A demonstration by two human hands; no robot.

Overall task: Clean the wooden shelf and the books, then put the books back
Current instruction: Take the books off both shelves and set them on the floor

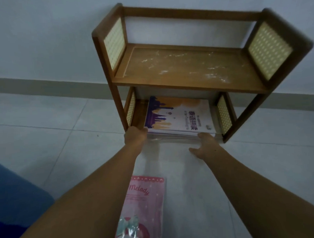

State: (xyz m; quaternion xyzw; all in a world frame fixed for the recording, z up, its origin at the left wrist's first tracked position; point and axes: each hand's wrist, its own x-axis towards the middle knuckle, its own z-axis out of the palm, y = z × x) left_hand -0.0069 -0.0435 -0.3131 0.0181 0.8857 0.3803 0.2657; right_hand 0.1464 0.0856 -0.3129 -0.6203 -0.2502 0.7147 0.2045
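Note:
A small two-tier wooden shelf (187, 79) with woven side panels stands on the floor against the wall. Its upper board is bare and streaked with white dust. A stack of books (179, 116), topped by a white cover with a purple and orange skyline, lies flat in the lower tier. My left hand (135, 137) grips the stack's front left corner. My right hand (206, 143) holds the front right edge, fingers under the stack and thumb spread out. A pink book (147, 205) in a clear wrapper lies on the floor between my forearms.
Pale floor tiles (45, 141) surround the shelf, with a grey skirting strip along the white wall (41, 34) behind. A blue soft object (15, 197) sits at the lower left edge of view.

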